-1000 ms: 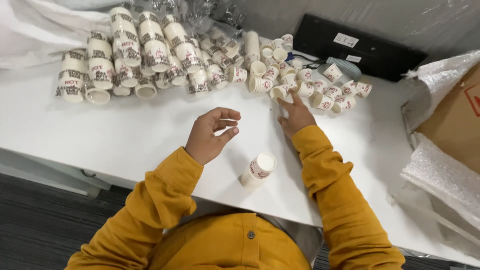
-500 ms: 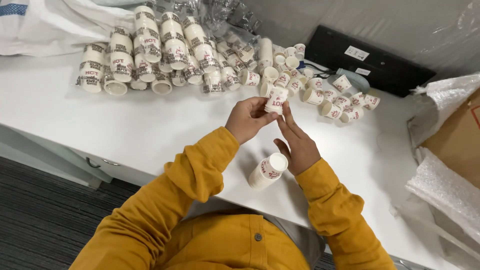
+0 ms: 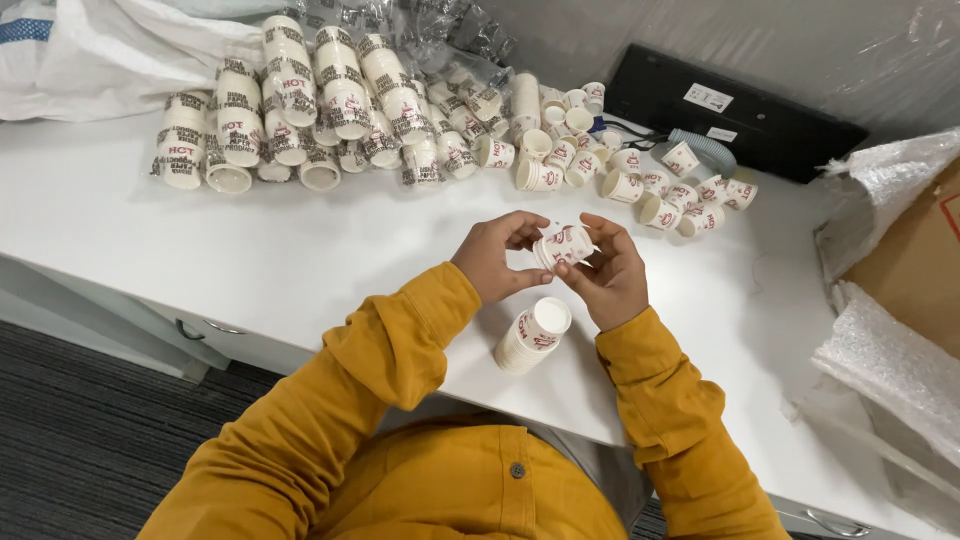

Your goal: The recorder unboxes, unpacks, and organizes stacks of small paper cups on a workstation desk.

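- Small white paper cup with red print (image 3: 564, 245): held on its side above the white counter (image 3: 140, 225), pinched between both hands, just above the short stack.
- Left hand (image 3: 493, 262): fingers closed on the near end of the small cup, thumb under it.
- Right hand (image 3: 610, 275): fingers curled around the far end of the same cup, touching it; both hands close together, clamped on the one cup.
- Short stack of nested small white paper cups (image 3: 531, 336): lying tilted on the counter, just below the hands, mouth turned up toward the camera.
- Loose small white paper cups with red print (image 3: 640, 180): scattered on their sides across the far part of the counter, beyond the hands.
- Long sleeves of stacked larger white paper cups with dark and red print (image 3: 300, 100): laid side by side at far left, partly in clear plastic wrap.
- Black flat rectangular device (image 3: 740, 125): against the back wall, behind the loose cups.
- White plastic sack (image 3: 120, 50): far left corner.
- Brown cardboard box with bubble wrap (image 3: 905, 270): right edge.
- Mustard-yellow sleeves (image 3: 400, 350): covering both arms.
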